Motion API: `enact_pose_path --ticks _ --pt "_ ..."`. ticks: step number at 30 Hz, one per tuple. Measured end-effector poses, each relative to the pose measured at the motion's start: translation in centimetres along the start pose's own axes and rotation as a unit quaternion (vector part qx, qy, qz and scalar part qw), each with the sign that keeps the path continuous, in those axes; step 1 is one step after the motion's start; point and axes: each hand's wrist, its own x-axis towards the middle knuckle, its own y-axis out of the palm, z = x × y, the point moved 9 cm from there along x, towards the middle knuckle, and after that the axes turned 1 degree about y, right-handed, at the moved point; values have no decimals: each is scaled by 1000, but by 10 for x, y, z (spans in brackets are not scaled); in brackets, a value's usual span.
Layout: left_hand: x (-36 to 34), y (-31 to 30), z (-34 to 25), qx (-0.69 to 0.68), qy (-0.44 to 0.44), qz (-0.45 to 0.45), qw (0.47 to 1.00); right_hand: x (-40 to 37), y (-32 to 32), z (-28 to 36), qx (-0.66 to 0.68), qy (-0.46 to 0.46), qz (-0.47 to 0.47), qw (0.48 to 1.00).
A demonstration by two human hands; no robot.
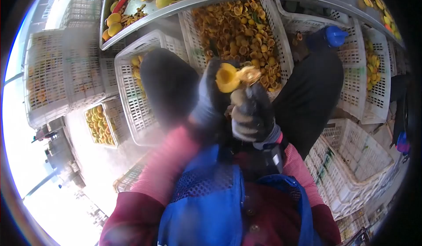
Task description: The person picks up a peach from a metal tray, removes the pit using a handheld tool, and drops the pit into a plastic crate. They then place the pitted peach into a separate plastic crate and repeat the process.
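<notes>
My left hand [210, 92], in a grey glove and blurred, is closed around a halved yellow peach [227, 78] whose hollowed cut face shows. Close beside it, my right hand [254, 116], in a dark glove with pale fingers, is closed with its fingertips upward. A ragged, pale brown piece of fruit [249, 75] sits at those fingertips, against the peach half. Any tool inside the right fist is hidden. Both hands are over my lap, just in front of a white crate [192, 35] filled with brown and yellow fruit scraps [237, 30].
A metal-rimmed table [193, 1] crosses the front, bearing peaches [165, 0] and a red-handled object [120, 4]. White crates stand left [127, 88] and right [373, 101]. A blue-lidded container [336, 36] is beyond my right knee. Stacked crates [347, 171] stand at lower right.
</notes>
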Motion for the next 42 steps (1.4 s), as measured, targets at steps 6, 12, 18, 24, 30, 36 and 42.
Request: enact_pose_path --ticks 6,12,18,24,30,36,42 --pt "5 -96 -102 291 200 -90 931 -21 -48 10 -17 -79 -229 970" --pt "45 -229 -90 702 75 -217 674 -15 -45 6 -50 -18 -252 966" --pt "149 -83 -99 481 42 -38 875 -17 -63 20 -123 -16 -401 908" --pt "260 5 -52 630 154 180 739 -42 -60 49 -165 -103 -539 819" --pt "222 3 -82 418 150 92 891 -21 -24 65 -203 -140 -459 854" --pt "102 14 -74 211 6 41 977 -3 -3 93 -458 -97 -422 777" --pt "65 2 -68 373 219 43 901 -11 -20 81 -596 -54 -487 636"
